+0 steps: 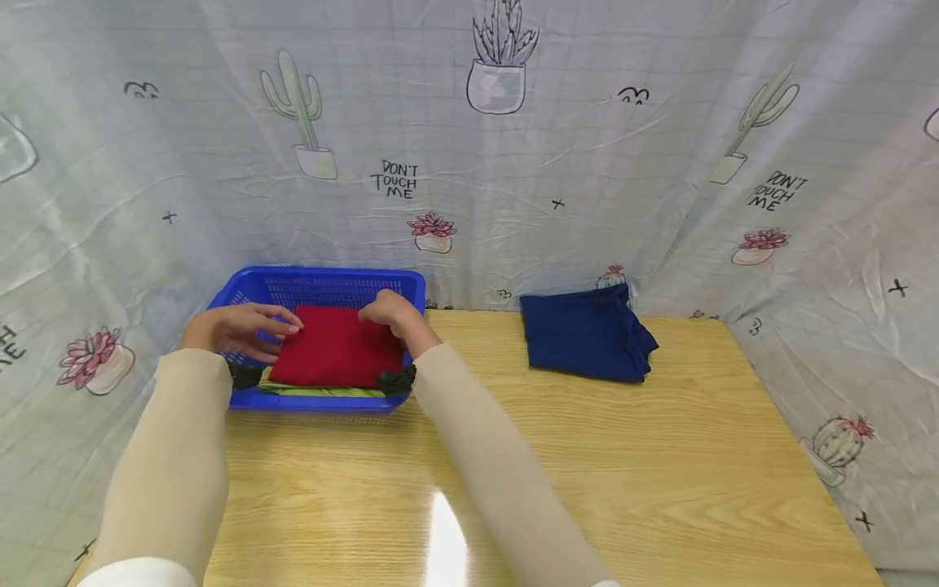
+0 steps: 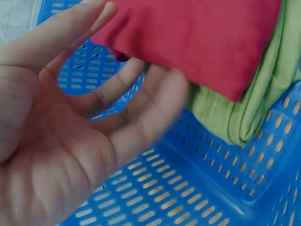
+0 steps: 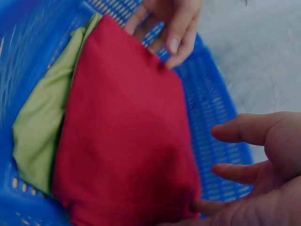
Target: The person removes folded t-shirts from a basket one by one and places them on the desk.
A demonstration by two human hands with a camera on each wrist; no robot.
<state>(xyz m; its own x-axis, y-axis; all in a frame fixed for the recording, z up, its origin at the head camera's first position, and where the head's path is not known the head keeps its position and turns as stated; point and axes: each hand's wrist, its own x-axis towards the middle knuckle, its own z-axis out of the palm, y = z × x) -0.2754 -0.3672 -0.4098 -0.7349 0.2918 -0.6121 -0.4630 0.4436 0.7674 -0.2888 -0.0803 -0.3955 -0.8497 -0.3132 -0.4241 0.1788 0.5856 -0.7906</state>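
Observation:
A folded red cloth [image 1: 341,346] lies on a folded green cloth [image 2: 221,115] inside a blue plastic basket [image 1: 315,403]. My left hand [image 1: 253,326] is at the red cloth's left edge, its fingers loosely bent and the thumb apart from them. In the left wrist view, those fingertips reach the cloth's edge, and contact is hard to tell. My right hand [image 1: 392,312] is over the red cloth's far right corner. The right wrist view shows two of its fingers [image 3: 242,129] extended clear of the cloth, while a lower finger meets the cloth's edge.
The basket stands at the back left of a wooden table [image 1: 587,456]. A folded dark blue cloth [image 1: 583,334] lies on the table to the right, near the back edge. A patterned curtain [image 1: 587,163] hangs behind and along the sides.

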